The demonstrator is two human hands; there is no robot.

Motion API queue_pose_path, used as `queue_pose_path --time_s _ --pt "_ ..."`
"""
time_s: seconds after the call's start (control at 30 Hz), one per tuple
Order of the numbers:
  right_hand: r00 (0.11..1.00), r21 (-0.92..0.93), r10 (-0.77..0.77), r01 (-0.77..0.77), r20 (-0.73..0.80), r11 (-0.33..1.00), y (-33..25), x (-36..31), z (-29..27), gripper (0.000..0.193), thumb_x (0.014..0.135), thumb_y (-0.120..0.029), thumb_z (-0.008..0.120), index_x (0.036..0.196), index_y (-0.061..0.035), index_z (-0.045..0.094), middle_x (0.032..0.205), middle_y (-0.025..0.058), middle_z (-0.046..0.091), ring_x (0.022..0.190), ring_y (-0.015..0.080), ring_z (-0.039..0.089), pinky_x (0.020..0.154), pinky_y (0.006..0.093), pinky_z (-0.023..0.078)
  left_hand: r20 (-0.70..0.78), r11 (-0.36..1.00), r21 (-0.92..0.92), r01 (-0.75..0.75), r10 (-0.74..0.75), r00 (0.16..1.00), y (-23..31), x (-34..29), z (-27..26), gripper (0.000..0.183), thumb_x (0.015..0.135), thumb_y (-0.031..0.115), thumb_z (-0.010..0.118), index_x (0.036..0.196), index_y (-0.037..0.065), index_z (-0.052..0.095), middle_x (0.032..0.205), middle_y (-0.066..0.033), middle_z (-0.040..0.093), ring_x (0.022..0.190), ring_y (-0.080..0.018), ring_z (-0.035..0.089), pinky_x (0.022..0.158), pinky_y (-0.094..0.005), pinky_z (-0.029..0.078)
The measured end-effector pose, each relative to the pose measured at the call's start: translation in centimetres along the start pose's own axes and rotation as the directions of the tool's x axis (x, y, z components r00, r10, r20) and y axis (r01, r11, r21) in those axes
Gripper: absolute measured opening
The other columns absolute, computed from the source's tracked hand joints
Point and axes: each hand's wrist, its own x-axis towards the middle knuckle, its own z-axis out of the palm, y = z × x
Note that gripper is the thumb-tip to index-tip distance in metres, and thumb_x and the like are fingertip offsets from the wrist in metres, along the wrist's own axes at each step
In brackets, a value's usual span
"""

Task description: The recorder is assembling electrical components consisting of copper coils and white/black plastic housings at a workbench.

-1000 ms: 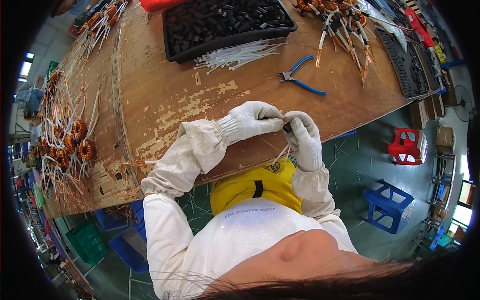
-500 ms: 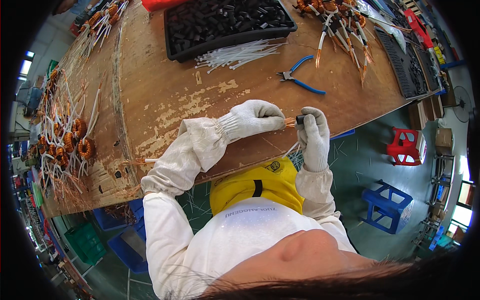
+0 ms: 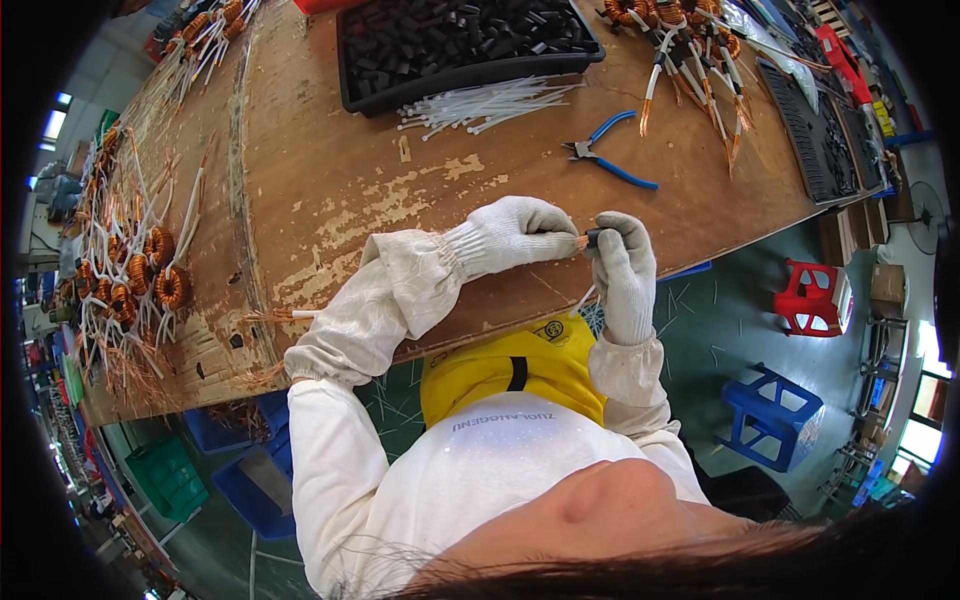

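Observation:
Both of my hands wear whitish knit gloves and meet above the near table edge. My left hand (image 3: pixel 520 235) is closed, pinching a bundle of bare copper wire (image 3: pixel 582 242) whose short end shows beyond the fingertips. Between the thumb and fingers of my right hand (image 3: pixel 627 275) is a short black tube (image 3: pixel 593 238). The tube's open end meets the copper strands; how far they go in is hidden. Below the hands a white-covered wire (image 3: pixel 584 298) sticks out, and what it joins is hidden by the gloves.
A black tray (image 3: pixel 470 78) of black tubes stands at the back, white cable ties (image 3: pixel 480 108) before it. Blue-handled cutters (image 3: pixel 612 155) lie right of these. Copper-wound ring coils (image 3: pixel 140 270) heap at left, more coils (image 3: pixel 680 30) back right. A red stool (image 3: pixel 808 298) and blue stool (image 3: pixel 772 415) stand right.
The black tube and the copper end have come closer together, so less bare copper shows between my hands. The table appears shifted slightly in the view.

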Motion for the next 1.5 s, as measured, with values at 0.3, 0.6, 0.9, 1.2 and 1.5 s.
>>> queue_pose_path --time_s 0.3,0.6,0.9,1.2,1.5 --pt "1.0 -0.015 -0.007 0.006 -0.027 1.0 0.0 -0.1 0.2 0.021 0.102 -0.016 0.061 0.12 -0.0069 0.062 0.093 -0.0013 0.067 0.062 -0.0009 0.043 0.054 0.0163 0.035 0.0 0.997 0.074 0.006 -0.006 1.0 0.6 0.0 0.0 0.021 0.096 0.017 0.072 0.112 0.003 0.074 0.102 -0.0032 0.075 0.092 -0.0072 0.065 0.084 -0.023 0.052" --pt "0.994 -0.138 -0.094 0.086 -0.057 0.987 0.0 0.1 0.5 0.02 0.101 -0.015 0.063 0.118 -0.0057 0.063 0.093 -0.0005 0.067 0.064 -0.0007 0.048 0.054 0.0167 0.036 0.005 0.986 0.166 -0.022 0.022 1.0 0.7 -0.1 -0.1 0.021 0.096 0.018 0.072 0.113 0.005 0.074 0.103 -0.0024 0.074 0.092 -0.0068 0.063 0.085 -0.0234 0.051" --pt "1.0 -0.013 -0.004 0.004 -0.007 1.0 0.0 0.2 0.0 0.02 0.1 -0.014 0.062 0.118 -0.0055 0.064 0.095 -0.0009 0.068 0.064 -0.0005 0.046 0.054 0.0164 0.035 0.006 0.988 0.134 -0.081 0.081 0.997 -0.1 0.0 -0.2 0.03 0.095 0.03 0.07 0.112 0.005 0.074 0.095 -0.004 0.074 0.086 -0.0094 0.063 0.079 -0.0271 0.051" --pt "0.999 -0.026 0.017 -0.018 -0.027 1.0 -0.9 -0.1 0.6 0.027 0.098 -0.01 0.063 0.125 -0.0047 0.063 0.1 0.0002 0.068 0.065 0.0005 0.046 0.056 0.0172 0.038 -0.007 0.979 0.192 -0.067 0.07 0.998 0.3 -0.1 -0.2 0.033 0.095 0.032 0.068 0.113 0.006 0.073 0.096 -0.0063 0.073 0.087 -0.0114 0.064 0.08 -0.0281 0.051" --pt "0.992 0.071 0.11 -0.114 0.058 0.991 -0.4 0.5 -0.4 0.018 0.097 -0.009 0.064 0.115 -0.0053 0.061 0.082 -0.0031 0.06 0.059 0.0002 0.043 0.051 0.016 0.033 -0.04 0.975 0.22 0.01 -0.001 0.999 1.8 -0.7 -0.3 0.033 0.098 0.034 0.064 0.111 0.006 0.073 0.097 -0.0065 0.074 0.089 -0.0124 0.064 0.082 -0.0293 0.051"
